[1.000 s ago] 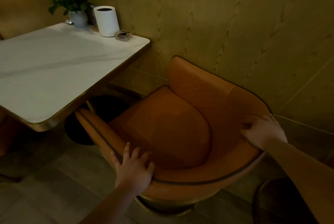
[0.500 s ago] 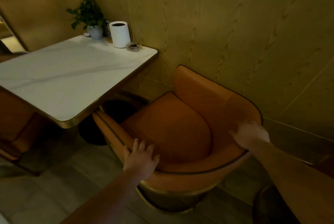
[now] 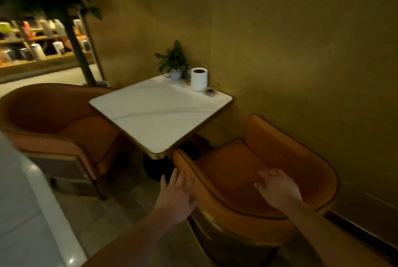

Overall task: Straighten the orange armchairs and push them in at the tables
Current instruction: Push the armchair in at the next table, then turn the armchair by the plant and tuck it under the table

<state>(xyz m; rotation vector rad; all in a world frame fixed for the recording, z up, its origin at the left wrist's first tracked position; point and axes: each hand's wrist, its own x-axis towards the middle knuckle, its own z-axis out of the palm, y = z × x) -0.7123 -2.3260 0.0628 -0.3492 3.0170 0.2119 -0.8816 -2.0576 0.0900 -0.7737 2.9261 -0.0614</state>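
Observation:
An orange armchair stands against the wall at the right, its front arm tucked under the corner of the white marble table. My left hand hovers flat beside the chair's left arm, fingers spread, holding nothing. Over the curved backrest floats my right hand, also spread and empty. A second orange armchair faces the table from the left side.
On the table's far edge by the wall sit a small potted plant, a white cylinder and a small glass dish. The table has a black round base. A tree trunk and lit shelves stand behind at left.
Both hands have come off the chair's rim and now hover with fingers spread. The view has pulled back and up, bringing the second armchair and the shelves into sight.

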